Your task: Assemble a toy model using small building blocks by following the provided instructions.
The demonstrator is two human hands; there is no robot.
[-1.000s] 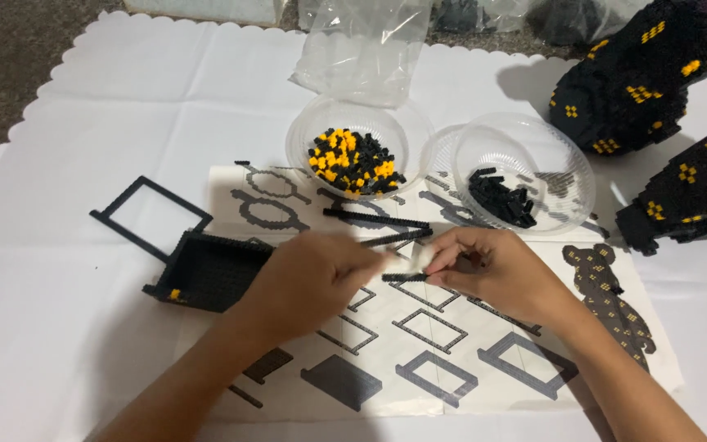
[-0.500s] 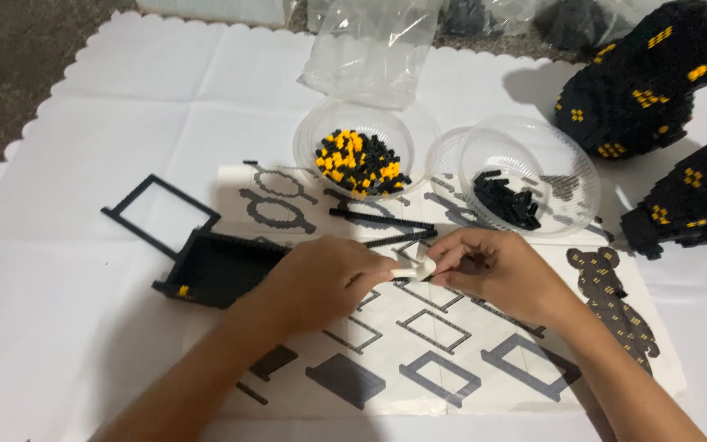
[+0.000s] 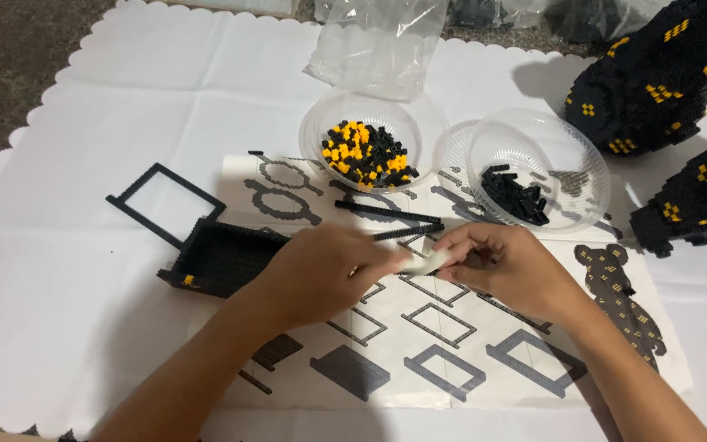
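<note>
Both hands meet at the middle of the frame, over a printed sheet [image 3: 452, 344] of grey and black frame outlines. The left hand [image 3: 321, 270] comes in from the lower left with its fingers curled and its fingertips pinched toward the right hand [image 3: 509, 266], which reaches in from the lower right. Between them they hold a small pale piece [image 3: 425, 262]; the right hand's thumb and fingers close on its right end and the left hand's fingertips touch its left end. The piece is blurred, so its exact shape cannot be told.

Just left of the left hand lies a black tray [image 3: 218, 258] built of small bricks, with one yellow brick at its lower left corner. Up and left of it, a thin black frame [image 3: 165, 205] lies flat on the white cloth [image 3: 67, 270] that covers the bench. Two thin black strips [image 3: 390, 214] lie on the sheet just above the hands.

Above centre stands a clear bowl [image 3: 370, 151] of black and yellow bricks; right of it, a second clear bowl [image 3: 533, 168] holds black bricks only. A crumpled clear bag [image 3: 378, 45] lies at the top. Two black brick models [image 3: 664, 74] with yellow marks fill the upper right.
</note>
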